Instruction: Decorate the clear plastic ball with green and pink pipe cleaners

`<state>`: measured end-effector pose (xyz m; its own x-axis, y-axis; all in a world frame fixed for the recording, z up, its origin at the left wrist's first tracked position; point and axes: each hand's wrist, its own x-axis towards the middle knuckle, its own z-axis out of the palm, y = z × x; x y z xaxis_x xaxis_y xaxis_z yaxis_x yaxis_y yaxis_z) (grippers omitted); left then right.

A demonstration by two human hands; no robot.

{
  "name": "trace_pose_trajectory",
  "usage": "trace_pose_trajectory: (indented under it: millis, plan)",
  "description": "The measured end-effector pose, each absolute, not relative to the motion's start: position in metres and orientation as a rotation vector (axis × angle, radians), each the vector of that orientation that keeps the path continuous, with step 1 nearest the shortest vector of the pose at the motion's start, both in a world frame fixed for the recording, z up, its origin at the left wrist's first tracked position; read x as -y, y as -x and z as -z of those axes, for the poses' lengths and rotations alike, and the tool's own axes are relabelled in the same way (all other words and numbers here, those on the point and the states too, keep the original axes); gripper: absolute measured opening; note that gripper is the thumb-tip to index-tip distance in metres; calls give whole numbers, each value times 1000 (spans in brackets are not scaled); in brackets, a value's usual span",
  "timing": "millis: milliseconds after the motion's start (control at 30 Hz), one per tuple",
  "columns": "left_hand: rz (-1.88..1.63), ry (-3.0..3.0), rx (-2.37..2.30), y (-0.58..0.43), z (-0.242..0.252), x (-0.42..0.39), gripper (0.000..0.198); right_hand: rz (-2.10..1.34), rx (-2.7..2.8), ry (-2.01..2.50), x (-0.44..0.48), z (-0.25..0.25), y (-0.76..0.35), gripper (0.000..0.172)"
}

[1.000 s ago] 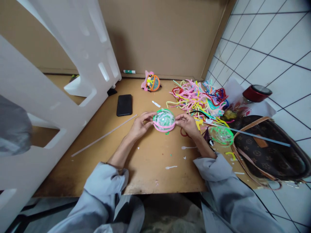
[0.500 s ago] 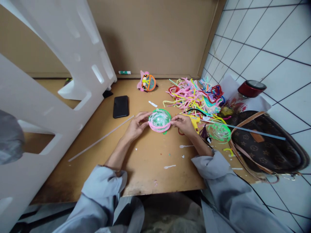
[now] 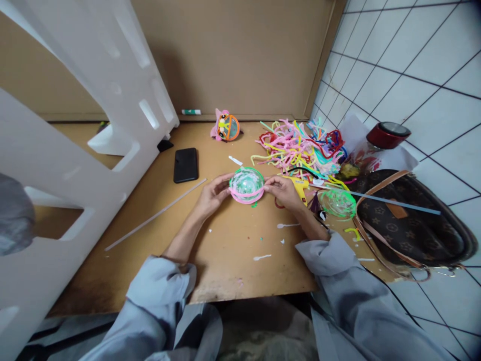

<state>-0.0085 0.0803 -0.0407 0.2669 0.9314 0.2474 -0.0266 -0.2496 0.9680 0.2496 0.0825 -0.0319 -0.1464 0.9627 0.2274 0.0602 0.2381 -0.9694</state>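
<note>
A clear plastic dome [image 3: 246, 184], streaked white and green inside, has a green rim at the back and a pink fuzzy strip along its front. My left hand [image 3: 214, 192] pinches its left edge between thumb and fingers. On the opposite edge, my right hand [image 3: 282, 190] grips near the end of the pink strip with thumb and forefinger. A yellow glue gun [image 3: 300, 187] lies just beyond my right hand, partly hidden. A second dome with a green rim [image 3: 340, 203] rests to the right of my right wrist.
Pipe cleaners [image 3: 296, 148] are heaped at the back right, near a red-lidded bottle [image 3: 387, 138] and a brown bag [image 3: 409, 215]. A black phone-like case [image 3: 185, 165], a thin glue stick [image 3: 156, 215] and a pink-and-orange animal figure [image 3: 226, 126] lie leftward. A white partition [image 3: 139, 150] borders the left.
Both hands keep their hold on the dome in nearly the same place. The whole view has shifted very slightly; nothing else visibly differs.
</note>
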Motion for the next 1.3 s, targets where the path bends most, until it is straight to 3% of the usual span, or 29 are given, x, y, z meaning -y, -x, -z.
trace_pose_trajectory:
  millis: [767,1300]
  plan:
    - [-1195,-1391,-814,7,41,-83,56,-1077,1468,1022,-85,33,-258,19]
    - [-1179,-1387,-822,7,43,-84,57,-1080,1509,999,-85,31,-259,26]
